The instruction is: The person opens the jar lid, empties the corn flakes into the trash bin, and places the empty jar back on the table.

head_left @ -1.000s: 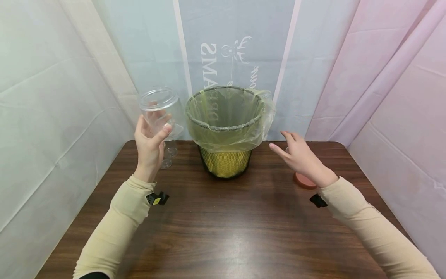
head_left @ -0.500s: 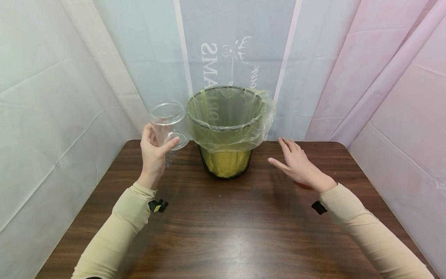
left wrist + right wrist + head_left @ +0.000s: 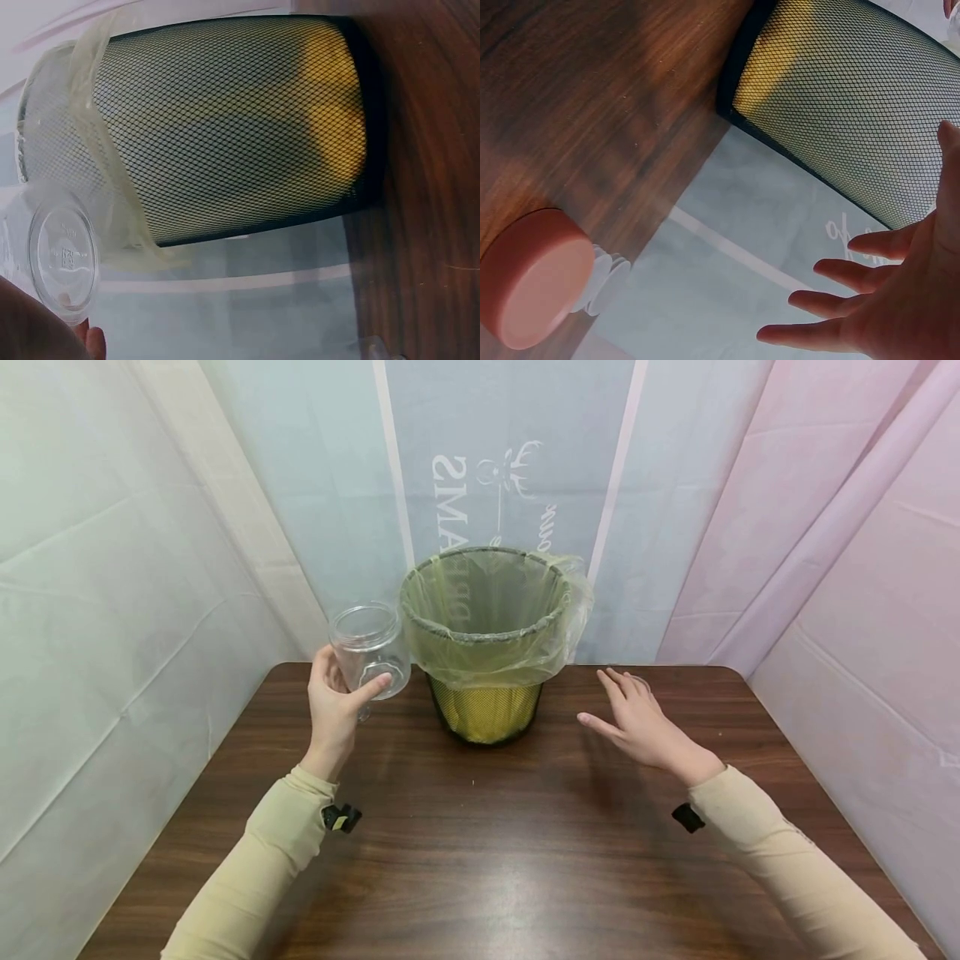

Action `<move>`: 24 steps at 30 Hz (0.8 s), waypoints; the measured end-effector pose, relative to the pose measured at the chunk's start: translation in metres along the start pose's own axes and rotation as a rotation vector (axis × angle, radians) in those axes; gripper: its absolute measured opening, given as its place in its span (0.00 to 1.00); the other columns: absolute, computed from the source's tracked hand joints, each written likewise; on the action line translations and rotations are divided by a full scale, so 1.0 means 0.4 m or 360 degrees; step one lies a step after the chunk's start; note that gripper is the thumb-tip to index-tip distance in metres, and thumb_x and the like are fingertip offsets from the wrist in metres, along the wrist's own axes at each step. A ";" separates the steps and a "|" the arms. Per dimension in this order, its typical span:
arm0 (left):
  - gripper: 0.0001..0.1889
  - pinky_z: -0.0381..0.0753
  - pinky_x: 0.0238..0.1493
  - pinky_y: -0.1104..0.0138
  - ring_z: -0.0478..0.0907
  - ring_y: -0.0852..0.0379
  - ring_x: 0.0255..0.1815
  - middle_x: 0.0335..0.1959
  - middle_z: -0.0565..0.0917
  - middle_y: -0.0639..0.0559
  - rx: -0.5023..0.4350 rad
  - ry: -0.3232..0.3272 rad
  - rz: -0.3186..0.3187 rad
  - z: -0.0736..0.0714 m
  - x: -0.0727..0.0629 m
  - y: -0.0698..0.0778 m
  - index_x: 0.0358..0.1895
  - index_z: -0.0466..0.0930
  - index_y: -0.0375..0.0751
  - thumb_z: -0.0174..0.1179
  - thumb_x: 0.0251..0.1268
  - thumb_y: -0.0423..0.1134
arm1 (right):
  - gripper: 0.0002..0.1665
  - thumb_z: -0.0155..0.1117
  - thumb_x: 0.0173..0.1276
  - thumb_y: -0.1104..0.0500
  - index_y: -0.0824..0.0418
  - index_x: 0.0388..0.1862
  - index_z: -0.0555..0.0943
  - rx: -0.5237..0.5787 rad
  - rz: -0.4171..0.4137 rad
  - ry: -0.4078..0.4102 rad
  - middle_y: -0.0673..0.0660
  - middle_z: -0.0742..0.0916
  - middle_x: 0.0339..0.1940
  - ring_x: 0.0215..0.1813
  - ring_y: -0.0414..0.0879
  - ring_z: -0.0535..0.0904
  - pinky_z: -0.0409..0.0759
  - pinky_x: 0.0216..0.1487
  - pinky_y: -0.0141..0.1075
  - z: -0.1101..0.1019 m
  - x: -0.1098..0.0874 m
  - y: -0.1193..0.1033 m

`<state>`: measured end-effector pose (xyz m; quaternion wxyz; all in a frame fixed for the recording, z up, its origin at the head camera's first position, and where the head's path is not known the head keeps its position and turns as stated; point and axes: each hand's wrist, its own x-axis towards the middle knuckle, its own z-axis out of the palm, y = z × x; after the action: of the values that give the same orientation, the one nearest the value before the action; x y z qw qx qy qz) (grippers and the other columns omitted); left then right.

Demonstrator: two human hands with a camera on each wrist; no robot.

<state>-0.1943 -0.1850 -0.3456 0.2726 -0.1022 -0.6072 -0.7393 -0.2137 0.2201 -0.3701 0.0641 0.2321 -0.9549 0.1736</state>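
My left hand (image 3: 333, 710) grips a clear plastic jar (image 3: 367, 631), held just left of the bin and above the table. The jar's round base (image 3: 66, 259) shows in the left wrist view. My right hand (image 3: 647, 731) hovers over the table right of the bin, its fingers spread and holding nothing. Below it, in the right wrist view, a pinkish round lid (image 3: 544, 277) lies on the table, with thin whitish discs (image 3: 609, 283) behind it. The hand hides the lid in the head view.
A black mesh bin (image 3: 486, 706) with a translucent yellow-green bag (image 3: 480, 660) over its rim stands at the table's back edge. A small clear object (image 3: 363, 713) sits partly hidden behind my left hand. Fabric walls enclose the brown wooden table (image 3: 480, 843).
The jar has come down and slightly right in my left hand, towards the table beside the bin. My right hand has sunk a little, its fingers still spread.
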 end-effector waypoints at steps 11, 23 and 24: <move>0.36 0.64 0.65 0.68 0.70 0.57 0.61 0.55 0.74 0.54 0.0174 0.0000 -0.0063 -0.023 -0.021 -0.032 0.58 0.68 0.43 0.70 0.41 0.21 | 0.50 0.52 0.69 0.37 0.70 0.74 0.51 0.0007 0.0030 -0.0006 0.71 0.61 0.72 0.73 0.67 0.52 0.52 0.68 0.63 0.022 -0.026 0.013; 0.41 0.64 0.66 0.61 0.69 0.60 0.59 0.56 0.73 0.50 0.0298 0.0036 -0.0164 -0.038 -0.034 -0.064 0.64 0.62 0.36 0.70 0.42 0.21 | 0.50 0.51 0.69 0.36 0.69 0.74 0.51 0.0039 0.0094 -0.0016 0.72 0.60 0.72 0.72 0.68 0.53 0.52 0.67 0.63 0.037 -0.054 0.034; 0.41 0.64 0.67 0.61 0.69 0.60 0.59 0.56 0.72 0.49 0.0300 0.0040 -0.0170 -0.039 -0.035 -0.066 0.64 0.62 0.36 0.71 0.42 0.21 | 0.50 0.51 0.69 0.36 0.69 0.74 0.51 0.0042 0.0093 -0.0014 0.71 0.60 0.72 0.71 0.68 0.53 0.52 0.67 0.63 0.038 -0.056 0.035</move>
<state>-0.1938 -0.1931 -0.3783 0.2488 -0.0341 -0.6752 -0.6936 -0.2012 0.2357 -0.3931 0.0516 0.2058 -0.9592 0.1868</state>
